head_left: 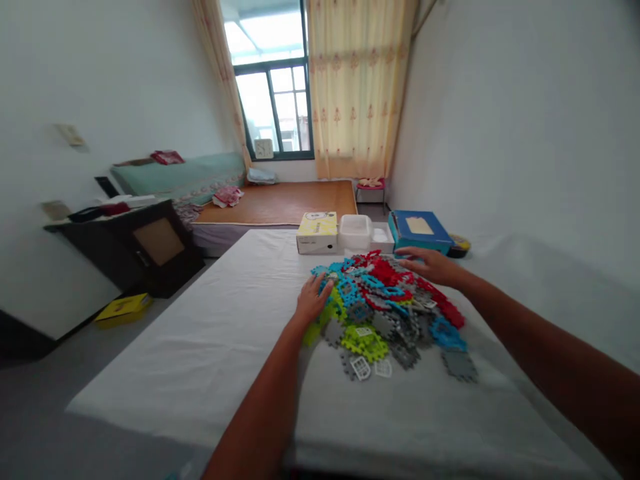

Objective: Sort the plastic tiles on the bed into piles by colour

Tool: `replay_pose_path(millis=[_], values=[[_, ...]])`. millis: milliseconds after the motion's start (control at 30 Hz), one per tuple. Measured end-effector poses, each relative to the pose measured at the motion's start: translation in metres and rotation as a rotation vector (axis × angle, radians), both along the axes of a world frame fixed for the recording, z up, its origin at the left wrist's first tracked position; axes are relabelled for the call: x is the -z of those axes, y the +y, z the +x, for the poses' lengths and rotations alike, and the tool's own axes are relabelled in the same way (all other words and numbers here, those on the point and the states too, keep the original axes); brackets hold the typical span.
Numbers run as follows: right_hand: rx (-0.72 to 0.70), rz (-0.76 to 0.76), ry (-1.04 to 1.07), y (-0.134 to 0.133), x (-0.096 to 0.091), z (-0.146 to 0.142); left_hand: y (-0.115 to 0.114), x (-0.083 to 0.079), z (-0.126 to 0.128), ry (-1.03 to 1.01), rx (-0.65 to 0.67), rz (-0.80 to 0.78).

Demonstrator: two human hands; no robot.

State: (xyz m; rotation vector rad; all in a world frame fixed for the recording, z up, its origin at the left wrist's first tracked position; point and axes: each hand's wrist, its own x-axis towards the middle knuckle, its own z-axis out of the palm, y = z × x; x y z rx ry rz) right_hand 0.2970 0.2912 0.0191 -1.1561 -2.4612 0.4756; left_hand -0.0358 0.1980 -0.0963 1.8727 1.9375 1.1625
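A heap of interlocking plastic building tiles (385, 325) in red, blue, lime green and grey lies on the white-covered table (225, 320). My left hand (313, 298) rests against the heap's left side, fingers spread over lime green and blue pieces (347, 290). At the far right of the heap, my right hand (430, 265) reaches over red and grey pieces with its fingers stretched out. Neither hand grips a piece. Two small white window-shaped pieces (361, 368) lie at the near edge, close to a flat grey tile (459, 365).
Behind the heap stand a yellow and white box (317, 233), a translucent white container (355, 231) and a blue box (421, 231). A roll of tape (459, 245) lies beside the blue box. A bed (295, 202) and a dark cabinet (145, 247) are farther back.
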Motion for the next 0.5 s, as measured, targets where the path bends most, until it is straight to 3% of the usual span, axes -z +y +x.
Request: replay_pose_path(millis=[100,200,333,500], values=[[0.046,-0.153,-0.039,-0.033,0.031,0.072,0.004,-0.010,0.020,0.016,0.137,-0.065],[0.051,-0.123,-0.068,-0.055,0.071,0.101,0.010,-0.022,0.040,0.067,0.248,-0.064],[0.098,-0.051,-0.021,-0.051,0.101,0.079,0.025,-0.031,0.071,0.102,0.235,0.019],[0.161,0.023,0.211,-0.021,0.086,0.029,0.039,-0.037,0.101,0.073,0.259,0.081]])
